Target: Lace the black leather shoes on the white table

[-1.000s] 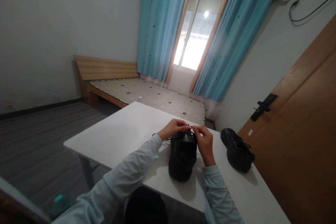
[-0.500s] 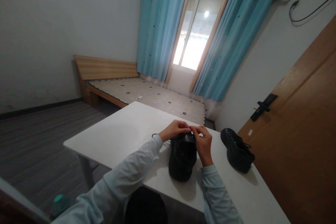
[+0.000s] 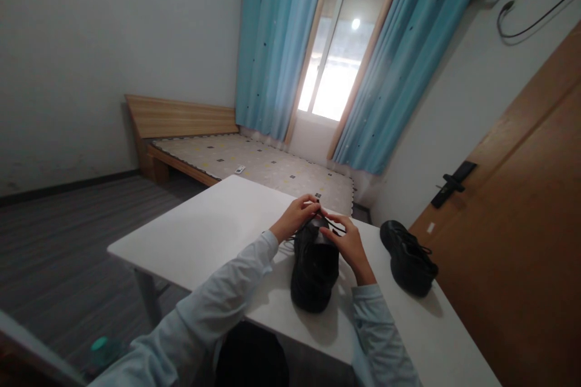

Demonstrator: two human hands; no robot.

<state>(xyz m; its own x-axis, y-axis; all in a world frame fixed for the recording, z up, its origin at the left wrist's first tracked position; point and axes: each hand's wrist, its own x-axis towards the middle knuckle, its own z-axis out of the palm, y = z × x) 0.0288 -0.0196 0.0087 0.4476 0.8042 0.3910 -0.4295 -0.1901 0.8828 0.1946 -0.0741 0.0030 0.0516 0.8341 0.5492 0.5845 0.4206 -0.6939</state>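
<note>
A black shoe (image 3: pixel 315 272) stands on the white table (image 3: pixel 195 230), its heel end toward me. Over its front, my left hand (image 3: pixel 297 216) pinches a black shoelace (image 3: pixel 318 204) between thumb and fingers, holding it up above the tongue. To the right, my right hand (image 3: pixel 347 242) has thumb and index finger spread apart. Its index fingertip reaches the left fingertips, while the thumb lies by the shoe's tongue. A strand of lace crosses the gap between them. The other black laced shoe (image 3: pixel 408 260) rests farther right on the table.
Beyond the table is a bed (image 3: pixel 272 160) with a small white remote (image 3: pixel 240 169) on it. A wooden door (image 3: pixel 512 224) with a black handle is at the right. A bottle with a green cap (image 3: pixel 100 344) is at lower left.
Both hands were pinched together at the lace. Now the left hand has lifted slightly with the lace, and the right thumb and index finger have spread apart, showing a strand between them.
</note>
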